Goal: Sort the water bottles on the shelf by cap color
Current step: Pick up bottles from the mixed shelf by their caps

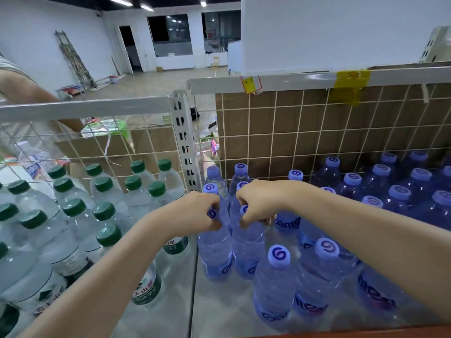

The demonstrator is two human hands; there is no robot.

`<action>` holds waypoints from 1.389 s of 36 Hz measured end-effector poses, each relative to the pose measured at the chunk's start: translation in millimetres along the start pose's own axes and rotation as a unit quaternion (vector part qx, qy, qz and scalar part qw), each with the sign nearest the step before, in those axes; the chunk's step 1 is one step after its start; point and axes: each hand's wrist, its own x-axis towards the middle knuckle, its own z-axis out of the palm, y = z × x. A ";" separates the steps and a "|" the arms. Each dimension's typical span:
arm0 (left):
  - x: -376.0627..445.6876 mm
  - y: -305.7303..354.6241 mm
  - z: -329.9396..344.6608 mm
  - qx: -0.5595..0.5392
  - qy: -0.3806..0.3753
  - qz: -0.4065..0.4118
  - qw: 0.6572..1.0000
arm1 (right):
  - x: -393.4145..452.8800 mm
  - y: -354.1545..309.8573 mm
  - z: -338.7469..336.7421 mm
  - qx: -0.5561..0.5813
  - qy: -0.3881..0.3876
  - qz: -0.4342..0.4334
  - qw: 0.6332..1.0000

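Behind both hands' grip, two purple-capped bottles (214, 242), caps half hidden

Beyond my shelf I see a large room with white walls (48, 40) and a bare tan floor (156, 81). A folded ladder (73, 59) leans on the left wall. Dark windows (169, 32) and an open doorway (128, 48) line the far side. Ceiling strip lights (120, 1) are on.

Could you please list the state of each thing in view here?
Left hand: gripping the neck of a blue-capped clear plastic bottle, upright.
Right hand: gripping a second blue-capped bottle, upright.
Green-capped clear bottles: upright, capped, left section.
Other blue-capped bottles: upright, capped, right section.
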 end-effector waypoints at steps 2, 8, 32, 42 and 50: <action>1.0 0.6 -1.7 -0.003 -0.011 -0.004 1.000 | -0.9 -0.5 0.1 0.001 -0.006 -0.001 1.000; 3.8 -0.4 -9.3 0.026 -0.053 -0.020 0.998 | -11.9 8.2 -13.2 0.008 -0.009 -0.005 1.000; 120.8 114.5 3.5 0.047 0.053 0.064 0.995 | -54.6 115.8 -30.9 -0.013 0.036 0.193 0.980; 169.4 121.1 17.6 0.000 -0.003 0.057 0.998 | -40.1 138.0 -31.6 0.011 0.100 0.105 0.989; 173.9 97.3 1.6 0.056 0.021 0.029 0.998 | -24.8 148.9 -55.3 0.043 0.140 0.091 0.985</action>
